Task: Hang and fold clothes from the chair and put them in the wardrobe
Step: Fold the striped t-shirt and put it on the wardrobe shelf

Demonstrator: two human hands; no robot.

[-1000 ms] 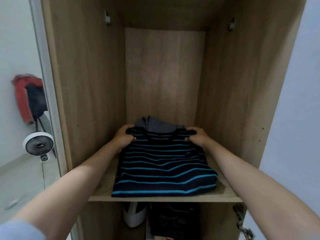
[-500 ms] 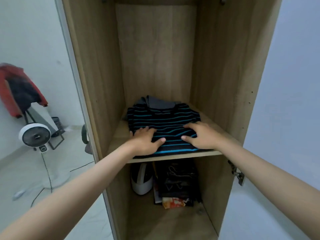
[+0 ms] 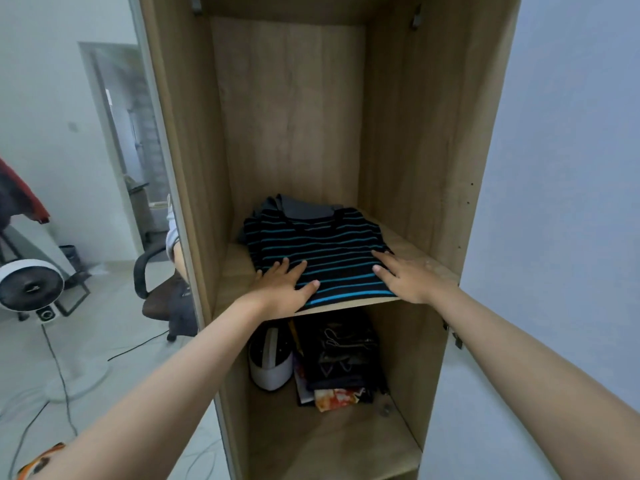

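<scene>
While hands lie flat, left hand (image 3: pixel 282 289), right hand (image 3: pixel 408 277), striped shirt (image 3: pixel 318 251) hides grey garment (image 3: pixel 298 209).

This is a home, most likely a bedroom. A tall wooden wardrobe (image 3: pixel 398 133) fills the centre of the frame, with a folded striped shirt (image 3: pixel 322 251) on its shelf and more folded clothes (image 3: pixel 343 355) in the compartment below. At the left edge stand a white pedestal fan (image 3: pixel 29 284) and a swivel chair (image 3: pixel 162 292) on a pale tiled floor, with a doorway (image 3: pixel 121 140) behind.
</scene>
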